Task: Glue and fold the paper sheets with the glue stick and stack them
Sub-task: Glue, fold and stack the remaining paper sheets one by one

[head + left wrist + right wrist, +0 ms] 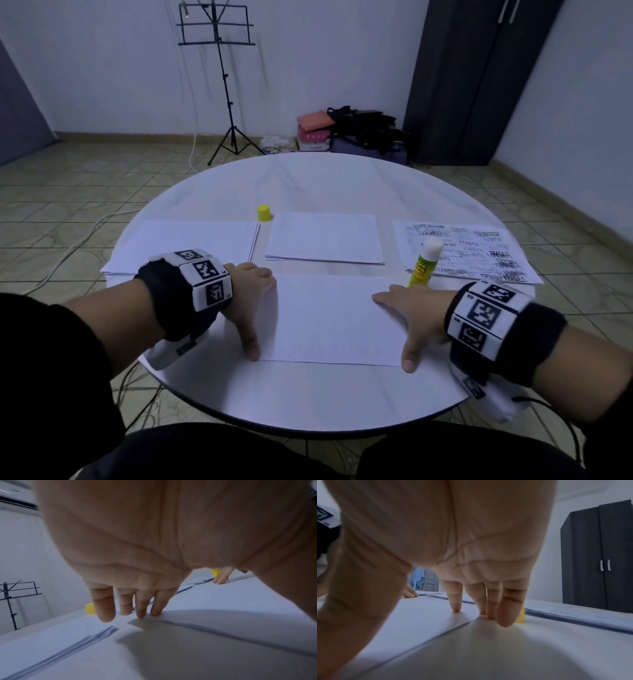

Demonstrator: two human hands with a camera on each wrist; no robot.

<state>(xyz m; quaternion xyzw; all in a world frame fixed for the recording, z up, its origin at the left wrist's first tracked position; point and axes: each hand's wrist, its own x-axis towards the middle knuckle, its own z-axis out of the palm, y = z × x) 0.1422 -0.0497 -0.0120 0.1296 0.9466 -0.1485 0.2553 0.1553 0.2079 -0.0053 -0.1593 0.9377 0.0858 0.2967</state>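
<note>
Both hands (251, 305) (411, 315) press flat, fingers straight, on the paper sheet (332, 318)

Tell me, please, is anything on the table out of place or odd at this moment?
One thing: the glue stick stands uncapped at the printed sheets; its yellow cap sits apart, past the white stacks. Otherwise tidy.

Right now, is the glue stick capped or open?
Open: the glue stick stands upright with its white tip bare; its yellow cap sits apart.
</note>
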